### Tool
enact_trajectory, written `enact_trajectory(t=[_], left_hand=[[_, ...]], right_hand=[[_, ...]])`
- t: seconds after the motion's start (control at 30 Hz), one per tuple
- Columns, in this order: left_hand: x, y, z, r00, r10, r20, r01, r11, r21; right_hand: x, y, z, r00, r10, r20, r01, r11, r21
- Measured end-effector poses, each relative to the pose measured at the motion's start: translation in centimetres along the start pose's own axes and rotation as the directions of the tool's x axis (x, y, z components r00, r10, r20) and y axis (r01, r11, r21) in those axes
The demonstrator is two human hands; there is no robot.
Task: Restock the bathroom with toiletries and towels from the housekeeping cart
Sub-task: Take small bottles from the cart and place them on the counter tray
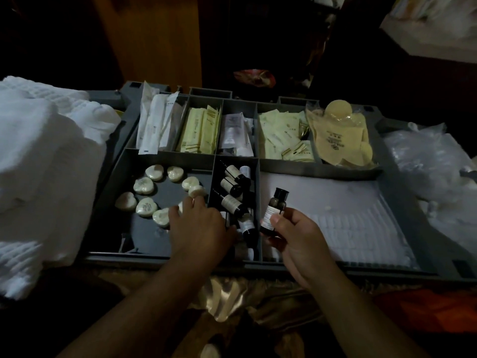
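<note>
A grey compartment tray (167, 158) tops the housekeeping cart. My right hand (296, 239) grips a small dark toiletry bottle (273, 210) upright above the tray's front edge. My left hand (198, 226) reaches into the front-left compartment among several heart-shaped wrapped soaps (144, 186), its fingertips touching one soap (197, 191); whether it holds that soap I cannot tell. More dark bottles (232, 200) lie in the narrow middle compartment between my hands. White folded towels (44, 161) are piled at the left of the cart.
Back compartments hold white sachets (154, 122), yellow packets (201, 130), pale packets (281, 135) and tan pouches (340, 138). A white ribbed mat (348, 215) fills the front-right compartment. Clear plastic bags (433, 161) lie at the right. The room is dark.
</note>
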State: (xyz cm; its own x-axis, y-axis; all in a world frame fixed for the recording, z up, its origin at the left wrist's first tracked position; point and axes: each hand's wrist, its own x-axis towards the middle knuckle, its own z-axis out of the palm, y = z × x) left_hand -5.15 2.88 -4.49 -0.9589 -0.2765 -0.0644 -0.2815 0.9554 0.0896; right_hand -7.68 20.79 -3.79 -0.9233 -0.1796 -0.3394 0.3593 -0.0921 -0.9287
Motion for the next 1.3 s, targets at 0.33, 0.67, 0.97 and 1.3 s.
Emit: enact_trajectory(t=[0.33, 0.67, 0.97, 1.3], left_hand=[[-0.6, -1.6, -0.3, 0.998, -0.070, -0.009, 0.062, 0.936, -0.346], [-3.7, -4.0, -5.0, 0.980, -0.117, 0.162, 0.177, 0.135, -0.975], [-4.6, -4.6, -9.3, 0.994, -0.014, 0.108, 0.094, -0.387, -0.917], [-3.2, -3.7, -11.0, 0.988, -0.135, -0.078, -0.104, -0.198, -0.975]], right_hand=[[-0.9, -1.3, 0.2, 0.997, 0.048, 0.064, -0.058, 0.986, 0.158], [-3.1, -3.8, 1.9, 0.989, 0.090, 0.113, -0.115, 0.965, 0.237], [-5.3, -8.8, 3.3, 0.951, -0.051, 0.304, -0.065, 0.931, 0.358], [-1.9, -11.7, 3.3, 0.865, -0.087, 0.494, -0.126, 0.915, 0.383]])
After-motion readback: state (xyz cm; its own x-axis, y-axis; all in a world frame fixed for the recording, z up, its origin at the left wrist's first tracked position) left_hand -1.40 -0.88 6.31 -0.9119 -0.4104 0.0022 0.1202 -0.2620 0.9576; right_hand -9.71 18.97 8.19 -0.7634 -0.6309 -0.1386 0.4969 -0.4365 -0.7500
